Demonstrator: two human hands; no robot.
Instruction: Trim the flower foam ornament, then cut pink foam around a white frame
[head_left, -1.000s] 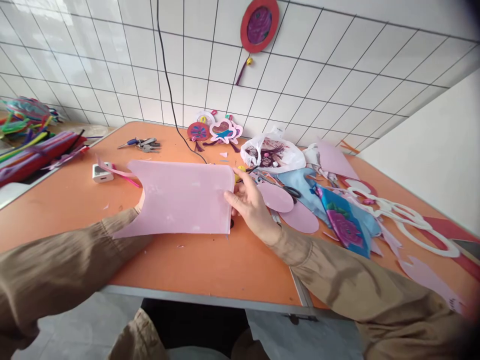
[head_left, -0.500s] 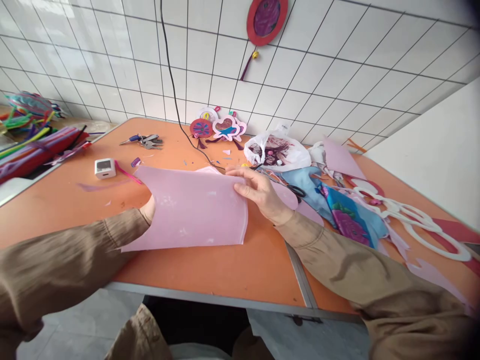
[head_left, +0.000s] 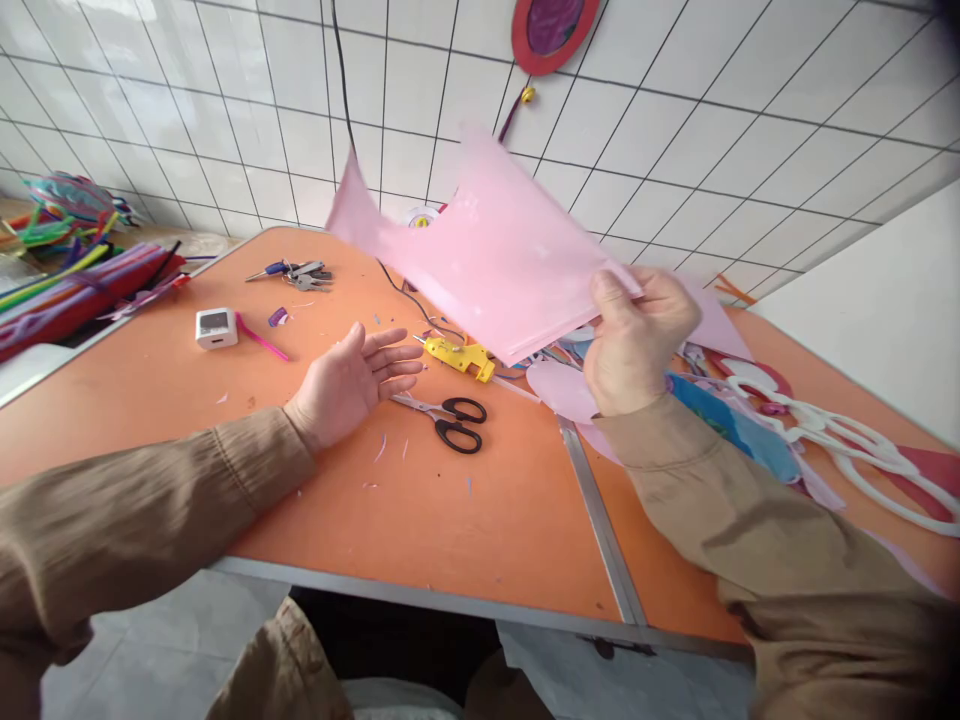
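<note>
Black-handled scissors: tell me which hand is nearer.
Left. The left hand, open, is close by the black-handled scissors on their left; the right hand is farther away to their right, holding the pink sheet.

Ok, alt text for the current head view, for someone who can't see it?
The right hand holds up a pink sheet with a curved cut-out, over an orange table. The left hand is open, near black-handled scissors and a yellow glue gun.

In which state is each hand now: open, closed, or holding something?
Left hand: open, holding nothing.
Right hand: closed, holding the thin, flexible pink sheet with a curved cut-out.
</note>
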